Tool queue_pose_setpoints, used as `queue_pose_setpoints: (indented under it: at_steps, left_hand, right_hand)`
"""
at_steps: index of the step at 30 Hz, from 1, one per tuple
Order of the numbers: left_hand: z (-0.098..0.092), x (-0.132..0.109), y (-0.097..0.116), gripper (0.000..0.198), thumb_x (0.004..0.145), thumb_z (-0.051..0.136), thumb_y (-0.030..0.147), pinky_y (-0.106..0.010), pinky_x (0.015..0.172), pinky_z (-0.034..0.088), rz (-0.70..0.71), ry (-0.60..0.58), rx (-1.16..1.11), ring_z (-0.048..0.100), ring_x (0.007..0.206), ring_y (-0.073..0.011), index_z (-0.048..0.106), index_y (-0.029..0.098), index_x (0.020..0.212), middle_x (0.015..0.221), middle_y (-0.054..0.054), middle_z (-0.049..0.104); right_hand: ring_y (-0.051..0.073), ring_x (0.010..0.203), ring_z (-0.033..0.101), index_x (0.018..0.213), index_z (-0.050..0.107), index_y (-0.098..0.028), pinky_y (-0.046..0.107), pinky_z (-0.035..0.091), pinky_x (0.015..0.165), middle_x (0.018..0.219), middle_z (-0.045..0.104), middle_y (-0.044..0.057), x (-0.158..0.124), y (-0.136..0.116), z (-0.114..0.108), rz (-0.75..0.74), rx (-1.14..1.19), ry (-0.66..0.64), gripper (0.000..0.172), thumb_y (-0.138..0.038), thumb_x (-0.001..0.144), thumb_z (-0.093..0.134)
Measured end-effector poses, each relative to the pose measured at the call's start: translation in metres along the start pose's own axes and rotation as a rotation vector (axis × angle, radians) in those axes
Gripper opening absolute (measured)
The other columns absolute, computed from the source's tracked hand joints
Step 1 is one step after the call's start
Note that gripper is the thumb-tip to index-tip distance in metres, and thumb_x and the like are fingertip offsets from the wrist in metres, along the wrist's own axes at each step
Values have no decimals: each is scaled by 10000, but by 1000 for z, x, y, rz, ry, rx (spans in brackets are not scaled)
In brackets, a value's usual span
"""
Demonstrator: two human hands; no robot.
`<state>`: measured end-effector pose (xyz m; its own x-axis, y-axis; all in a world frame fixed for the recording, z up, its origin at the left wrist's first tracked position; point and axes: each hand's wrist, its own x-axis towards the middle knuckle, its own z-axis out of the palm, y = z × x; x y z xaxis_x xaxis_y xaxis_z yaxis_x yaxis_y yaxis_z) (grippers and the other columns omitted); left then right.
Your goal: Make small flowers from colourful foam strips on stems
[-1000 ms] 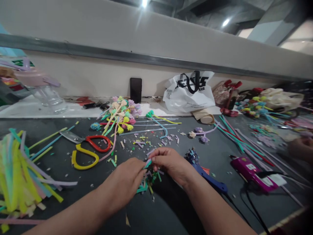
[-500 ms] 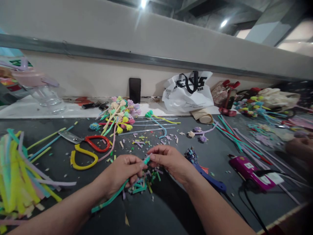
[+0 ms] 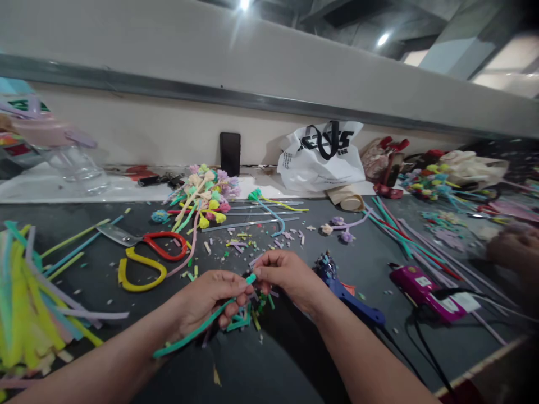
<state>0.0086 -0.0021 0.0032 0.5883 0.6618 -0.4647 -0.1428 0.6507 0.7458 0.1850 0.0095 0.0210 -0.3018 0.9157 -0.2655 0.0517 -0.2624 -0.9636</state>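
Green fuzzy pipe cleaner [image 3: 197, 331], long, slightly curved; your left hand [image 3: 206, 300] and right hand [image 3: 286, 278] pinch its tip, fingers clamped together.

The left hand [image 3: 206, 303] and the right hand [image 3: 288, 278] are both bare. Behind the fingers [image 3: 236, 285] each wrist runs uncovered into a bare forearm. The left forearm [image 3: 105, 365] and the right forearm [image 3: 362, 359] broaden steadily away from the fingers, showing only skin as far as the lower edge of the view.
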Motion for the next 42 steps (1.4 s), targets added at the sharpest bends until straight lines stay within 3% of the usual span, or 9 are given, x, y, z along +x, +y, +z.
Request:
queue_pose_setpoints:
  at_steps: [6, 12, 15, 18, 24, 30, 34, 38, 42]
  left_hand:
    - [-5, 2, 3, 147, 738, 627, 244, -137, 323, 292, 72, -73, -23, 372, 356, -13, 623, 98, 742, 558, 31, 522]
    - [-12, 0, 2, 146, 721, 646, 241, -132, 330, 248, 40, -156, -80, 351, 371, -4, 600, 103, 742, 582, 30, 512]
    - [-16, 2, 0, 166, 701, 668, 251, -134, 328, 235, 53, -182, -97, 338, 376, -3, 599, 108, 749, 595, 31, 516]
    - [-19, 4, -2, 186, 695, 676, 266, -134, 324, 228, 42, -189, -99, 327, 378, -3, 598, 110, 756, 598, 33, 516]
    - [-16, 2, 0, 165, 707, 664, 250, -127, 314, 216, 31, -176, -105, 314, 373, -3, 584, 111, 742, 582, 38, 505]
    - [-14, -1, 3, 177, 709, 667, 260, -127, 318, 214, 24, -171, -78, 294, 372, -2, 571, 112, 711, 562, 44, 476]
    - [-17, 1, 1, 169, 713, 665, 250, -129, 319, 207, 28, -184, -102, 302, 377, 1, 583, 105, 742, 583, 36, 486]
    - [-19, 2, -1, 155, 724, 655, 239, -127, 318, 204, 34, -203, -136, 313, 377, 3, 588, 104, 757, 602, 27, 501]
    - [-18, 3, 1, 146, 731, 648, 233, -125, 319, 212, 29, -199, -141, 329, 380, 1, 585, 104, 760, 601, 27, 499]
  right_hand:
    - [81, 460, 510, 934, 562, -170, 231, 415, 497, 662, 576, -27, 1, -8, -8, -222, -126, 283, 252, -336, 747, 586]
    - [144, 667, 568, 1025, 545, -196, 280, 463, 640, 840, 598, 45, -48, -50, -28, -420, -569, 537, 252, -308, 801, 519]
    - [197, 810, 585, 1106, 492, -194, 335, 468, 729, 959, 600, 90, -74, -45, -57, -353, -821, 643, 342, -332, 793, 502]
    - [262, 902, 578, 1119, 474, -124, 419, 445, 810, 1020, 591, 156, -89, -11, -91, -152, -1078, 717, 477, -329, 695, 548]
    - [300, 1028, 528, 1117, 497, -122, 426, 401, 872, 1096, 569, 167, -100, 38, -112, 74, -1270, 552, 509, -262, 635, 583]
    - [235, 872, 571, 913, 610, -193, 354, 430, 809, 909, 601, 82, -103, 19, -109, -49, -1171, 445, 286, -189, 642, 519]
    - [209, 677, 569, 944, 624, -193, 330, 454, 630, 807, 611, 54, -112, 1, -108, -59, -759, 521, 345, -286, 612, 618]
    - [119, 433, 410, 939, 620, -171, 245, 319, 380, 568, 488, 4, -116, -5, -74, -84, -20, 378, 489, -496, 577, 672]
    - [82, 386, 336, 854, 623, -164, 227, 264, 368, 487, 421, -28, -105, 14, -26, -28, 106, 296, 496, -524, 527, 723]
